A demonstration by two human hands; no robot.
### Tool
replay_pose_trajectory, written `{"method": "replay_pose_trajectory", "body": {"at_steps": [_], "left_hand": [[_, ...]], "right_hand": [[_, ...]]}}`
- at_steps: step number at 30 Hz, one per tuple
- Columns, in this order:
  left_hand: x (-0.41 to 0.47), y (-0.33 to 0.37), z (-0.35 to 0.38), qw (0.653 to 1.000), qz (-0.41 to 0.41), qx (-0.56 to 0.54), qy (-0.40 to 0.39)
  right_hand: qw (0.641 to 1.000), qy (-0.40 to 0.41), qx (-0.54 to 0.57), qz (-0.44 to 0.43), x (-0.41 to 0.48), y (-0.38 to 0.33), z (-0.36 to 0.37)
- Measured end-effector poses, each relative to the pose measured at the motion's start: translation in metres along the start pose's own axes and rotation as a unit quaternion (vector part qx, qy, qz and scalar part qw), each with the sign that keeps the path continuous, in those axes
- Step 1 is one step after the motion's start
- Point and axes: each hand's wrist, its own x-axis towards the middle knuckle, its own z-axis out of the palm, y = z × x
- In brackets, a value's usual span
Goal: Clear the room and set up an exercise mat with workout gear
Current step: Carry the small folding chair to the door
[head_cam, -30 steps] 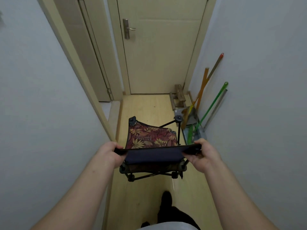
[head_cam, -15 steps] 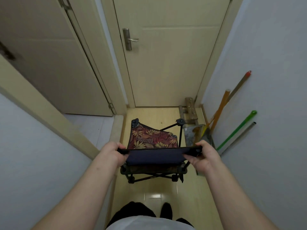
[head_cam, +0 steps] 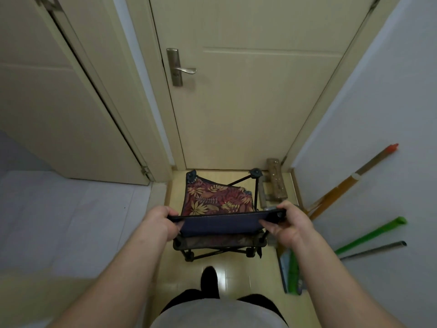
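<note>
Both hands hold a folding camp chair (head_cam: 212, 200) by the navy top edge (head_cam: 220, 224) of its backrest. The left hand (head_cam: 163, 221) has its fingers (head_cam: 171, 213) curled over the left end. The right hand (head_cam: 289, 223) pinches the right end, fingers (head_cam: 287, 207) on top and thumb beneath. The leaf-print seat hangs beyond the fingertips, and the black frame and feet sit below them. Whether the feet touch the floor (head_cam: 236, 268) cannot be told.

Probable step: carrying the chair out of the room, an early stage of clearing.

Hazards from this position:
- A closed door (head_cam: 248, 102) stands just beyond the chair's far legs. Pushing forward would drive the leg hubs into it.
- A low wooden stool (head_cam: 275, 178) lies just past the right fingertips, close to the far right leg. A swing to that side could snag it.
- An orange-handled pole (head_cam: 343, 185), a green pole (head_cam: 369, 235) and a grey metal pole (head_cam: 373, 249) lean on the wall outboard of the right fingers. A knock would probably topple them.
- The grip is on fabric only, so the frame may swing or fold against the shins.
</note>
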Motion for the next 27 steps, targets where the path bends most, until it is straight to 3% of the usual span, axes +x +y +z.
{"method": "replay_pose_trajectory", "body": {"at_steps": [13,27], "left_hand": [[0.098,0.079,0.129,1.000,0.006,-0.007,0.015],[0.279,0.078,0.187,0.999,-0.033,0.032,0.030]], "right_hand": [[0.992,0.105,-0.057,0.050,0.124,-0.079,0.124],[0.973,0.172,-0.120,0.092,0.317,-0.074,0.148]]}}
